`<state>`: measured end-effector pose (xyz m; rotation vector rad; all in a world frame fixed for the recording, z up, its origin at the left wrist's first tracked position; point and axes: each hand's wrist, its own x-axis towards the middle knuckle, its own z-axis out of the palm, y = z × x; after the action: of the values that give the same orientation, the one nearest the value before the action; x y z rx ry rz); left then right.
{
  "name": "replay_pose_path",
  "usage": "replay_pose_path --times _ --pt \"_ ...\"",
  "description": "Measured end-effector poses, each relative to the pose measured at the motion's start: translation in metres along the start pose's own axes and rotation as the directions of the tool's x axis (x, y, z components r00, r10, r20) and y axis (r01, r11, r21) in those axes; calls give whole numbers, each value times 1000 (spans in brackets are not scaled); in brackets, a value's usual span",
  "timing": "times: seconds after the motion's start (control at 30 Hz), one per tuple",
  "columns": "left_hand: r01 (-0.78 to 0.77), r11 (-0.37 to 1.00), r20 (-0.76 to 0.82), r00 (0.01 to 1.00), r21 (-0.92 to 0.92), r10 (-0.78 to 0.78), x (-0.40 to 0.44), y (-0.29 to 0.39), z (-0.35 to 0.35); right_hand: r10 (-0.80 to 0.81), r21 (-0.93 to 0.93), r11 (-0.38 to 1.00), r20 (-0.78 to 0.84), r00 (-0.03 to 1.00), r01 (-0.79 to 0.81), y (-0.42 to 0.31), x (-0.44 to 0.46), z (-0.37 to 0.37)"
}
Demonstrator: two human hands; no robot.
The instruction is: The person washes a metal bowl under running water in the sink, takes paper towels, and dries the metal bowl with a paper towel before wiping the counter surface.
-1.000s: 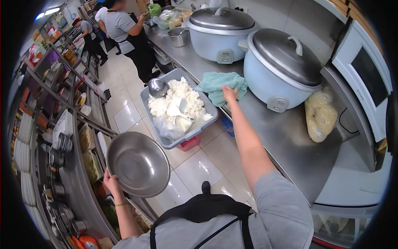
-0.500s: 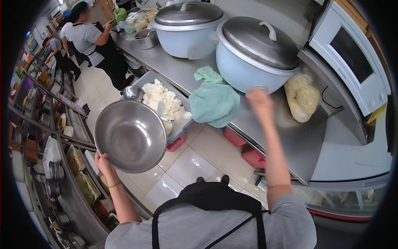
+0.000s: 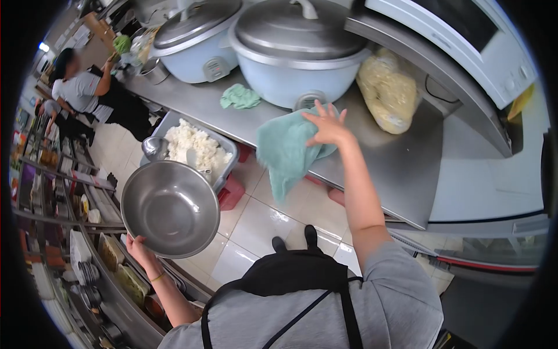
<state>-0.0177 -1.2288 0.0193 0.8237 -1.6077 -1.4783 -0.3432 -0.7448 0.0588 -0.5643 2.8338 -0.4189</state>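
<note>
My left hand (image 3: pixel 141 250) grips the rim of a large steel mixing bowl (image 3: pixel 170 209), which is tilted toward me with nothing in it. My right hand (image 3: pixel 327 126) has its fingers spread over a large green cloth (image 3: pixel 290 148), touching or just above its right part. The cloth hangs over the counter's front edge. Behind it stands a big pale-blue rice cooker (image 3: pixel 299 78) with its steel lid on. A smaller green cloth (image 3: pixel 239 96) lies to the left, apart from the large one.
A grey tub (image 3: pixel 229 166) of cooked rice (image 3: pixel 195 145) holds a steel ladle or small bowl (image 3: pixel 155 149). A second rice cooker (image 3: pixel 195 55) and a yellowish bag (image 3: pixel 388 90) stand on the steel counter (image 3: pixel 401 168). Co-workers (image 3: pixel 81 90) stand at far left. Shelves with food trays line my left.
My right hand has moved from the rice cooker's front to the large green cloth, its fingers now spread. The large cloth has shifted away from the small one. My view has turned right.
</note>
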Motion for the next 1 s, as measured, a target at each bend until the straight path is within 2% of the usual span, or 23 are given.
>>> replay_pose_path --times 0.07,0.1,0.13,0.2,0.27,0.3,0.33,0.4,0.43,0.47,0.53,0.57,0.63,0.67,0.7,0.73,0.8,0.83,0.87,0.9,0.93,0.97,1.0 --pt "-30 1000 -58 998 -2 30 -5 -1 10 106 170 979 18 994 -108 17 11 42" --pt "-50 999 -71 996 13 51 -16 10 26 168 92 983 -78 983 -161 16 4 67" --pt "-50 999 -58 997 12 51 -18 10 31 180 95 980 -80 980 -172 31 -7 95" --pt "-46 993 -59 997 110 53 -19 8 35 -39 -38 999 -447 894 25 58 -27 139" --pt "-43 992 -57 997 118 50 -33 19 48 5 175 982 -412 911 74 103 -57 129" --pt "-15 994 -75 997 104 23 -38 23 53 150 393 917 -512 846 75 126 -80 108" --pt "13 996 -96 995 86 -4 -44 27 60 223 398 916 -610 761 51 145 -107 65" --pt "33 998 -85 996 59 -28 -59 43 74 445 444 884 -706 550 -145 214 -144 11" --pt "50 998 -74 996 29 -47 -66 52 82 425 360 904 -804 415 -230 263 -152 0" --pt "48 998 -73 996 32 -45 -74 62 90 467 323 866 -796 385 -382 312 -157 -9" --pt "60 997 -107 993 38 -56 -85 77 105 684 298 638 -642 346 -710 356 -154 -19" --pt "58 998 -107 993 39 -54 -86 79 107 686 300 638 -641 346 -709 362 -148 -9" --pt "76 997 -15 997 -15 -76 -87 82 109 828 57 424 -429 361 -904 360 -123 24" --pt "76 997 -17 997 -14 -76 -90 85 113 800 57 435 -482 356 -899 362 -97 54" --pt "101 993 43 994 -67 -98 -94 88 117 770 33 517 -453 448 -855 328 -79 65" --pt "129 984 106 988 -122 -116 -95 90 120 640 -30 650 -517 569 -759 299 -59 101" --pt "157 975 174 976 -154 -130 -88 81 117 469 -137 814 -418 778 -564 188 -63 117" --pt "213 957 250 955 -196 -161 -86 77 119 349 -138 917 -180 920 -375 154 -66 132" --pt "271 933 328 926 -237 -186 -83 75 124 192 -8 981 -149 970 -195 98 -101 101" --pt "308 920 329 918 -244 -221 -100 91 146 -95 186 978 -16 995 96 92 -114 102" --pt "357 892 354 901 -278 -251 -104 89 157 -395 399 851 58 917 341 90 -122 103" --pt "412 875 430 859 -255 -279 -108 90 170 -393 391 855 59 917 341 96 -130 100" --pt "464 856 501 810 -228 -305 -115 90 186 -277 430 878 92 957 213 113 -141 97"
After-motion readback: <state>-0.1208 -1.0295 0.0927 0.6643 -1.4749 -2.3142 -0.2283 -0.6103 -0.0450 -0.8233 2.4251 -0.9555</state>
